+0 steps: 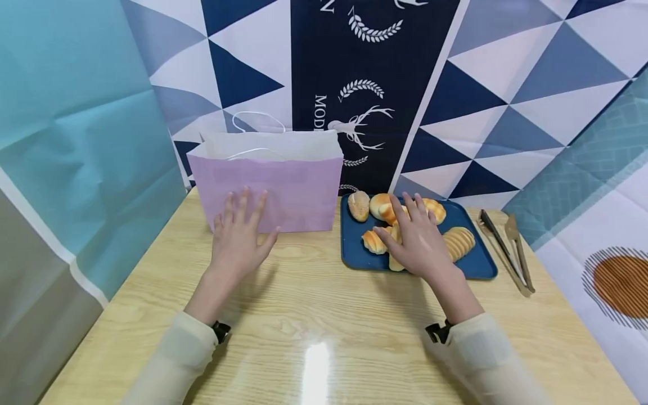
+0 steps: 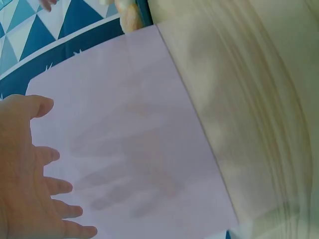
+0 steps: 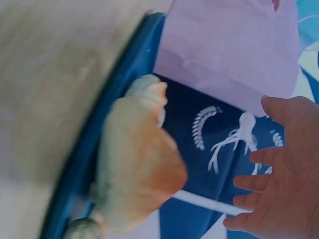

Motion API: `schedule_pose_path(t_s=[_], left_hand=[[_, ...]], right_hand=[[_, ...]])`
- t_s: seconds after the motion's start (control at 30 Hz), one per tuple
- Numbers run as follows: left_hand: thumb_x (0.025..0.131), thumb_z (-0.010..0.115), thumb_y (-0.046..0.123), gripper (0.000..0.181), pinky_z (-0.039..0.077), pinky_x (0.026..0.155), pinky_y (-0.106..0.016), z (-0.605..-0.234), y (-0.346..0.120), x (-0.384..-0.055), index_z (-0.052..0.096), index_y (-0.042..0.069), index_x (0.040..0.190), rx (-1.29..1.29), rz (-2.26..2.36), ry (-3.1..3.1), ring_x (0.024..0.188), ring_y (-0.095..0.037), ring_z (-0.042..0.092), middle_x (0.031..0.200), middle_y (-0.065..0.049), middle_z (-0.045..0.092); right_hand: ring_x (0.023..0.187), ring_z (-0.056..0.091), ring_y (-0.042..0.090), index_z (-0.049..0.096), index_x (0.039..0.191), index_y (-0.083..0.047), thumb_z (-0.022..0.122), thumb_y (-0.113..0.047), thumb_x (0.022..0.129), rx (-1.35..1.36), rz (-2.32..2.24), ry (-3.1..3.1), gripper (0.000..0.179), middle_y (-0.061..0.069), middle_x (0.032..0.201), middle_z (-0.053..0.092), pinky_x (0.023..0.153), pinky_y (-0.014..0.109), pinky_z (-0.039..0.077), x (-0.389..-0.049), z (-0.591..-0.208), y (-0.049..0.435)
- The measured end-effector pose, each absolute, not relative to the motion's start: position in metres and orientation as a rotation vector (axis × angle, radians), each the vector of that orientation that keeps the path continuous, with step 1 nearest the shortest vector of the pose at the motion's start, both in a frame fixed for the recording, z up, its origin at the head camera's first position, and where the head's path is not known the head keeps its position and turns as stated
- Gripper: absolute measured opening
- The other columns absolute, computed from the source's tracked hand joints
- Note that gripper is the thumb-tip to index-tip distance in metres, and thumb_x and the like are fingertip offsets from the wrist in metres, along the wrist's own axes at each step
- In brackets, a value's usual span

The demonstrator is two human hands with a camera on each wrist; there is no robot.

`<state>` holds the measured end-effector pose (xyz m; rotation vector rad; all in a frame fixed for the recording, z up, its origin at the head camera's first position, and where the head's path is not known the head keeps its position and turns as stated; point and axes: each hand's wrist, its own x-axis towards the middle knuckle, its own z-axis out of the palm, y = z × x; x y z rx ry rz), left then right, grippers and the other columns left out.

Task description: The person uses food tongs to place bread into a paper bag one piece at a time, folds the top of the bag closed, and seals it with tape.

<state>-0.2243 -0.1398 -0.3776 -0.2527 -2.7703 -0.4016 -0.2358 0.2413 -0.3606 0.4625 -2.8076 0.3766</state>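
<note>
A patterned backdrop [image 1: 372, 62] of triangles, with a dark band bearing a white deer's head, rises behind a pale wood-grain bench [image 1: 283, 349]; teal cloth [image 1: 101, 140] hangs beyond the bench's left edge. At the back left corner stands an upright lilac paper bag [image 1: 298, 194], its mouth gaping and its white inside showing. Before its front panel is the left hand [image 1: 238, 239], fingers spread and grasping nothing; the left wrist view shows the fingertips apart from the paper, with a shadow of the hand cast on it.

Just beside the bag, along the bench's back edge, lies a blue tray [image 1: 478, 263] of assorted bread — an oval roll [image 1: 359, 206] in its back left corner, a ridged loaf [image 1: 459, 243] toward its right end. The right hand [image 1: 420, 242] hovers over the tray, also empty, its fingers extended and hiding part of the bread.

Near the bench's right edge, toward the back corner, lie tongs [image 1: 521, 256] — their two arms parted. Both wrists wear dark straps [image 1: 221, 331] beside pale sleeves [image 1: 187, 343].
</note>
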Motion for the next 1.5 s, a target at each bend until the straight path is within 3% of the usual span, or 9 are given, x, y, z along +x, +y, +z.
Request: schedule_pose_path(t_s=[0.37,0.6,0.83,1.03,1.17,1.3,1.5], left_hand=[[0.098,0.062,0.053,0.083,0.024,0.115,-0.075,-0.348,-0.172,-0.224,0.031,0.02,0.168,-0.213,-0.421,-2.56,0.155,-0.057,0.017,0.172,-0.026,0.02],[0.095,0.068,0.046,0.082,0.028,0.112,-0.076,-0.321,-0.199,-0.234,0.038,0.011,0.163,-0.185,-0.46,-2.469,0.152,-0.057,0.026,0.168,-0.03,0.026],[0.1,0.057,0.064,0.092,0.028,0.113,-0.075,-0.297,-0.218,-0.256,0.025,0.013,0.169,-0.141,-0.689,-2.576,0.154,-0.052,0.025,0.171,-0.027,0.02],[0.106,0.048,0.056,0.086,0.023,0.121,-0.065,-0.272,-0.232,-0.29,0.02,0.004,0.168,-0.145,-1.081,-2.553,0.153,-0.048,0.03,0.171,-0.026,0.023],[0.108,0.042,0.053,0.082,0.021,0.124,-0.06,-0.267,-0.244,-0.309,0.012,0.009,0.17,-0.141,-1.484,-2.463,0.157,-0.044,0.024,0.175,-0.021,0.013],[0.109,0.039,0.05,0.079,0.013,0.127,-0.055,-0.274,-0.256,-0.323,0.003,0.016,0.172,-0.11,-1.887,-2.323,0.162,-0.034,0.009,0.178,-0.012,0.002],[0.11,0.041,0.038,0.072,0.022,0.122,-0.042,-0.294,-0.27,-0.335,0.006,0.026,0.172,-0.123,-2.307,-2.042,0.162,-0.022,0.009,0.178,-0.001,0.0]], right_hand=[[0.162,0.002,0.041,0.016,0.171,-0.016,0.052,-0.058,0.107,0.519,0.373,-2.749,0.084,0.021,0.174,0.016,0.121,0.07,0.012,-0.255,-0.332,0.218],[0.162,0.002,0.04,0.015,0.171,-0.016,0.042,-0.064,0.108,0.526,0.367,-2.743,0.085,0.02,0.175,0.015,0.122,0.069,0.011,-0.274,-0.309,0.201],[0.163,0.0,0.037,0.01,0.172,-0.017,0.033,-0.067,0.108,0.519,0.362,-2.785,0.084,0.017,0.176,0.011,0.123,0.067,0.009,-0.297,-0.285,0.187],[0.163,0.0,0.037,0.005,0.172,-0.018,0.026,-0.071,0.107,0.529,0.414,-2.817,0.086,0.014,0.177,0.006,0.125,0.064,0.008,-0.319,-0.277,0.174],[0.163,0.005,0.037,-0.001,0.171,-0.02,0.026,-0.074,0.105,0.525,0.465,-2.838,0.09,0.014,0.177,0.005,0.125,0.062,0.013,-0.332,-0.276,0.163],[0.161,0.012,0.04,-0.005,0.171,-0.02,0.027,-0.076,0.104,0.517,0.529,-2.857,0.093,0.016,0.177,0.005,0.124,0.061,0.018,-0.345,-0.276,0.156],[0.162,0.01,0.04,-0.004,0.171,-0.015,0.024,-0.075,0.105,0.573,0.746,-2.872,0.093,0.015,0.177,0.004,0.127,0.056,0.013,-0.361,-0.278,0.146]])
